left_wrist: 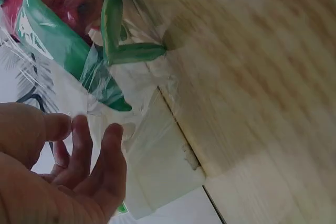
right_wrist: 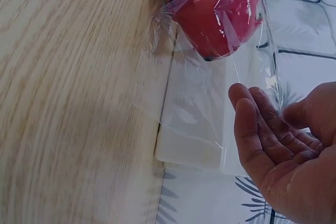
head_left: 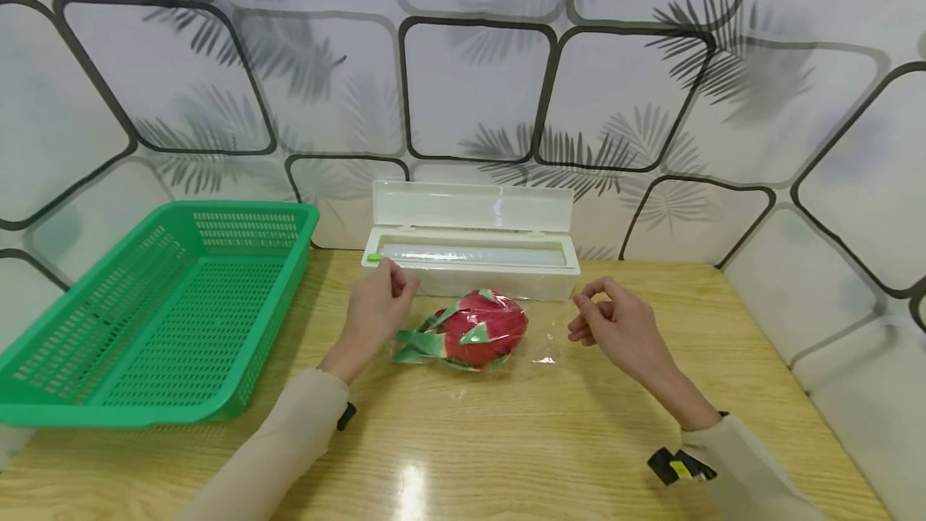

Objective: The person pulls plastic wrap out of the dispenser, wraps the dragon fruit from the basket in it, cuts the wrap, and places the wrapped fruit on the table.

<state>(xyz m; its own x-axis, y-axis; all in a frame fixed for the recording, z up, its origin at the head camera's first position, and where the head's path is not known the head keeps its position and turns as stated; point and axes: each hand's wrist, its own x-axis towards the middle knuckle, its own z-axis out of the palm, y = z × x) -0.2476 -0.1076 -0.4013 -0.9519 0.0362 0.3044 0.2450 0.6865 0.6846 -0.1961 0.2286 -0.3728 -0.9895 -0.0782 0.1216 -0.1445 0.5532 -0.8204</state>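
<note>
A red dragon fruit (head_left: pixel 483 330) with green scales lies on the table, covered by clear plastic wrap (head_left: pixel 546 348). At the fruit's left, my left hand (head_left: pixel 378 302) pinches the wrap's edge between thumb and forefinger. On the opposite side my right hand (head_left: pixel 620 326) holds another edge of the film with its thumb against the fingers; the film runs up to the thumb (right_wrist: pixel 296 115) in the right wrist view. Green scale tips (left_wrist: pixel 113 85) show through the film in the left wrist view. Right behind the fruit stands a white wrap dispenser (head_left: pixel 470 281), lid raised, a roll of film inside.
To the left sits a green plastic basket (head_left: pixel 278 296) with slotted walls. The dispenser has a small green slider (head_left: pixel 374 257) at its left end. A patterned wall (head_left: pixel 477 95) rises behind the wooden table (head_left: pixel 463 441).
</note>
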